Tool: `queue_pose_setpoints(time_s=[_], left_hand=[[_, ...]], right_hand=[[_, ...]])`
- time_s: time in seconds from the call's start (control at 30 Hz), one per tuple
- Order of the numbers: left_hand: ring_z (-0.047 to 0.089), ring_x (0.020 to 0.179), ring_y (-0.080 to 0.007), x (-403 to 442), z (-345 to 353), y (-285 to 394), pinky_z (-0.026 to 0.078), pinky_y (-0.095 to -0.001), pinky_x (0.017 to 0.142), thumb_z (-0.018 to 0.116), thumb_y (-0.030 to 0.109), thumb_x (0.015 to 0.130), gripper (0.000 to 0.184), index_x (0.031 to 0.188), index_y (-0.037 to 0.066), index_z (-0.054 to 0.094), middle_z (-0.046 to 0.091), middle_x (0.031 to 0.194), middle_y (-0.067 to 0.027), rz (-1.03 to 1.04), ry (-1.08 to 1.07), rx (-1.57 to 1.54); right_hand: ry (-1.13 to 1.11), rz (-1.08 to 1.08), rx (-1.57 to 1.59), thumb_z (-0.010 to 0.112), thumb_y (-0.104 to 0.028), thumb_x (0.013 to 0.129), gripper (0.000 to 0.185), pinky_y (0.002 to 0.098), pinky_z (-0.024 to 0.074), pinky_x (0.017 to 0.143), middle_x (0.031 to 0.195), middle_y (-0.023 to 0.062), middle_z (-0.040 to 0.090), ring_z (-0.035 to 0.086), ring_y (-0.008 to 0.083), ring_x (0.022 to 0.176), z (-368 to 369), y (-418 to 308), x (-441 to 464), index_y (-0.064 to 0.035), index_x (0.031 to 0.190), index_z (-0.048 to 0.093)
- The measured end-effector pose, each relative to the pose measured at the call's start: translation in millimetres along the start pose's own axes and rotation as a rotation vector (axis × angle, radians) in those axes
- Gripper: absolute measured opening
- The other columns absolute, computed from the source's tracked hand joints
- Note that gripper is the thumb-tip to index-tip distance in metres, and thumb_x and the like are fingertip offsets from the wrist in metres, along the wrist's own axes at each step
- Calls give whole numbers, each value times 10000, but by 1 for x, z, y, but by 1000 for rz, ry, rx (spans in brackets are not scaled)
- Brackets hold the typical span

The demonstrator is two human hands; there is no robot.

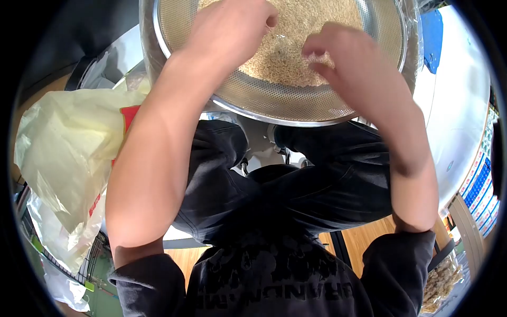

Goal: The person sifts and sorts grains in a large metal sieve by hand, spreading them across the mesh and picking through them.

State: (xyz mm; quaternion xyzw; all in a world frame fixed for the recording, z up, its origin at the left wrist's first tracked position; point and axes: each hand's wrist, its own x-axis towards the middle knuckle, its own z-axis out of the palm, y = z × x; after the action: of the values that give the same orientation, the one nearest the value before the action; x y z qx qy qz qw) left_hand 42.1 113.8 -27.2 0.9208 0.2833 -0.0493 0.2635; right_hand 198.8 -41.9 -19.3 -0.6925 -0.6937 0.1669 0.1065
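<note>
A wide perforated metal colander (274, 108) holds a heap of small pale tan grains (296, 53). My left hand (235, 26) hangs over the grain near the top edge of the view. Its fingers are curled in, and whatever they may hold is hidden. Over the right part of the heap is my right hand (351, 58), slightly blurred. Its thumb and bent fingers are apart, with grains visible behind the gap and nothing plainly held. The colander's far rim lies outside the view.
Clear plastic sheeting (413, 53) surrounds the colander. A pale yellow plastic bag (68, 153) hangs at the left above a black wire rack (95, 253). At the right is a curved white surface (454, 95) with a blue piece (433, 42). My knees are below the colander.
</note>
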Motion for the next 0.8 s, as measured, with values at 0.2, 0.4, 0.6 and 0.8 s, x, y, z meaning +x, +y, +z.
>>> queue_pose_setpoints(time_s=[0.2, 0.4, 0.6, 0.8], left_hand=[[721, 961, -409, 2, 5, 13, 574, -497, 840, 684, 101, 896, 121, 955, 43, 771, 747, 1005, -207, 84, 5, -101], [722, 887, -434, 12, 16, 9, 567, -516, 790, 679, 97, 891, 105, 916, 30, 757, 732, 904, -249, 82, -86, -80], [725, 916, -430, 4, 4, 14, 559, -512, 807, 642, 84, 892, 152, 950, 12, 763, 729, 934, -278, 120, -75, -102], [714, 1077, -359, 5, 32, 6, 558, -467, 943, 670, 126, 959, 302, 1250, 84, 739, 756, 1096, -167, 41, -180, -39]], right_hand=[[-6, 300, 198, 742, -115, 864, 174, 469, 566, 862, 932, 244, 739, 724, 418, 930, 10, 18, 36, -51, 1010, 814], [-31, 329, 138, 761, -110, 852, 154, 464, 570, 829, 896, 225, 740, 725, 410, 889, 26, 33, 37, -52, 986, 811], [15, 332, 198, 773, -109, 842, 146, 457, 571, 834, 921, 218, 747, 727, 396, 890, 17, 34, 32, -49, 969, 812], [20, 262, 220, 747, -86, 846, 145, 453, 572, 851, 938, 215, 752, 729, 391, 904, 32, 36, 39, -51, 968, 818]])
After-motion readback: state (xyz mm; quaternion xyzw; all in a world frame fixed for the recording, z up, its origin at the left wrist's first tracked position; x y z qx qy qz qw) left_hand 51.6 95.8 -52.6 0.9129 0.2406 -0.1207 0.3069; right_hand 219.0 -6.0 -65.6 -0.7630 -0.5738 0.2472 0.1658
